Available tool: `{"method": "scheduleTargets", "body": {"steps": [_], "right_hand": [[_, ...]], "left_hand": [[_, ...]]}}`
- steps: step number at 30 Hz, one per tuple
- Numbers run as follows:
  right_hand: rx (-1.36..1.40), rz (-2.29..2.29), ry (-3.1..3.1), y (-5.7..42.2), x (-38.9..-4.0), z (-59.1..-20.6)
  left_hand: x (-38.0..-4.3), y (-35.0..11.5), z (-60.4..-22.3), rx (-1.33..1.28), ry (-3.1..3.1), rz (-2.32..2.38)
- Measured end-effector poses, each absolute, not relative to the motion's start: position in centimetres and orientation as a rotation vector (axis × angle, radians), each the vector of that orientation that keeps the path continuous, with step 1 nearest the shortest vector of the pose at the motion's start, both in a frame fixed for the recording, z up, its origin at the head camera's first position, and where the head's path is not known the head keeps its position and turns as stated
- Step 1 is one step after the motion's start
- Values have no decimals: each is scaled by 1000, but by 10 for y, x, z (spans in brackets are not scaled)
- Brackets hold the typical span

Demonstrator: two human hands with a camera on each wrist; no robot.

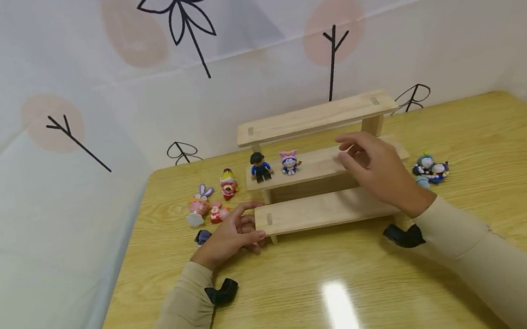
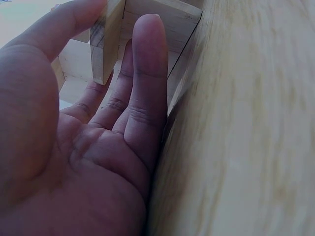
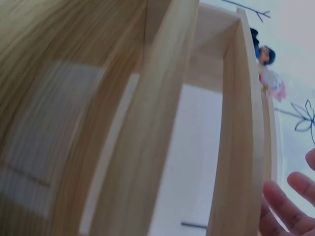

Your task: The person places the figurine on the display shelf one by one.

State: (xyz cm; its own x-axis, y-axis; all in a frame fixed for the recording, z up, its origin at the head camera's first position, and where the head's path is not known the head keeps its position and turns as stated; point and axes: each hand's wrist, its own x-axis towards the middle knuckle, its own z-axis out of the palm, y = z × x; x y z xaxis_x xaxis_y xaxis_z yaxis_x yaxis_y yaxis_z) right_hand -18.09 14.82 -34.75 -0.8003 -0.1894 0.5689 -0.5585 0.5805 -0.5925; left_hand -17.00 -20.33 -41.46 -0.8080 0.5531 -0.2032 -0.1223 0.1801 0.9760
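Note:
A three-tier wooden stand stands on the table. My left hand grips the left end of its lowest board; in the left wrist view, thumb and fingers lie on either side of the board's edge. Over the right part of the middle tier, my right hand hangs with loosely bent fingers, and nothing shows in it. On that tier's left stand a toy figure in black and blue and a pink-hatted figurine. Both also appear, blurred, in the right wrist view.
Left of the stand lie several figurines: a rabbit-eared one, a red and yellow one, a red and pink one and a dark one. A cluster of blue figurines lies to the right. A patterned cloth hangs behind.

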Motion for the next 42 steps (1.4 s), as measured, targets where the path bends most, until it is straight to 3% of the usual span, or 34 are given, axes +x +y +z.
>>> {"method": "scheduleTargets", "body": {"steps": [25, 42], "right_hand": [[379, 1114, -2246, 216, -179, -349], [78, 1124, -2588, 267, -197, -360]], "left_hand": [[-169, -204, -413, 416, 1947, 1665], [-170, -204, -413, 418, 1933, 1661]]}}
